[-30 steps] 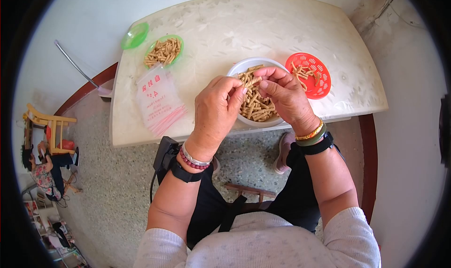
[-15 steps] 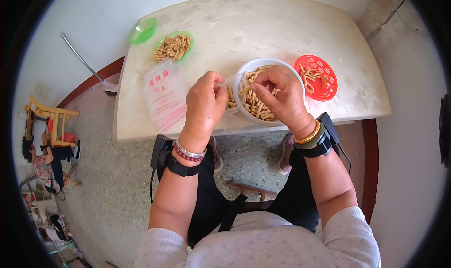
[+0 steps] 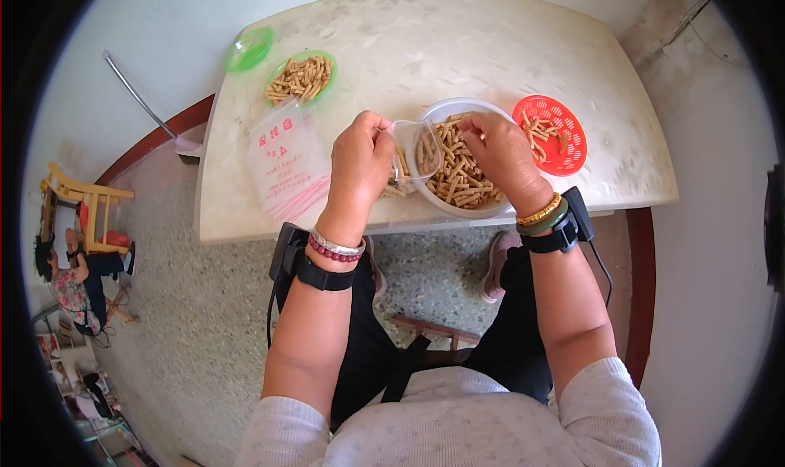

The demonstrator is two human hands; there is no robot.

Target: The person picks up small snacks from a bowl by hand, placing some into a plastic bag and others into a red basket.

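My left hand [image 3: 360,163] pinches the edge of a small clear plastic bag [image 3: 419,144], whose mouth gapes toward the right. Some short tan sticks show inside it. Beside the bag, and partly behind it, stands a white bowl [image 3: 441,107] full of short tan stick-shaped pieces [image 3: 464,182]. Over the bowl's right side is my right hand [image 3: 509,158], its fingers curled down at the sticks. Whatever lies between those fingertips is hidden.
A red perforated basket [image 3: 575,145] with a few sticks sits right of the bowl. Farther left are a green plate [image 3: 330,68] of sticks, an empty-looking green dish [image 3: 248,50] and printed zip bags [image 3: 282,163]. Another person [image 3: 75,291] sits at far left.
My right hand has drawn away from the bag and moved over the bowl's sticks. The bag's mouth now spreads wider in my left hand, which has stayed near its place.
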